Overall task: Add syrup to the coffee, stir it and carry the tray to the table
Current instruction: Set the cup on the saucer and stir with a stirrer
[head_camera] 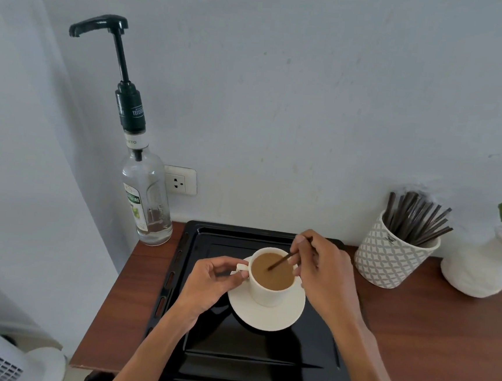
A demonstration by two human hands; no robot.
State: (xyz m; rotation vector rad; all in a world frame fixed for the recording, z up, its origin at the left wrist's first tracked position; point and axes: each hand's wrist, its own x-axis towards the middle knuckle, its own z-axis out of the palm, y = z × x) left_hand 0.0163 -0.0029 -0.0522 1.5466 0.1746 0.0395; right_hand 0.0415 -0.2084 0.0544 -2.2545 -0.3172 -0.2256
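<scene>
- The left hand is curled, thumb and forefinger pinching the handle of the white ceramic cup of milky coffee.
- The right hand is closed on a thin dark brown stir stick, its lower end dipped in the coffee; the upper end is hidden by the fingers.
- The cup sits on a round white saucer on the black metal tray on the brown wooden worktop.
- The tray's near edge is cut off by the frame.
- A clear glass syrup bottle with a dark green pump stands at the tray's far-left corner.

left hand pinching, right hand apparently pinching
</scene>
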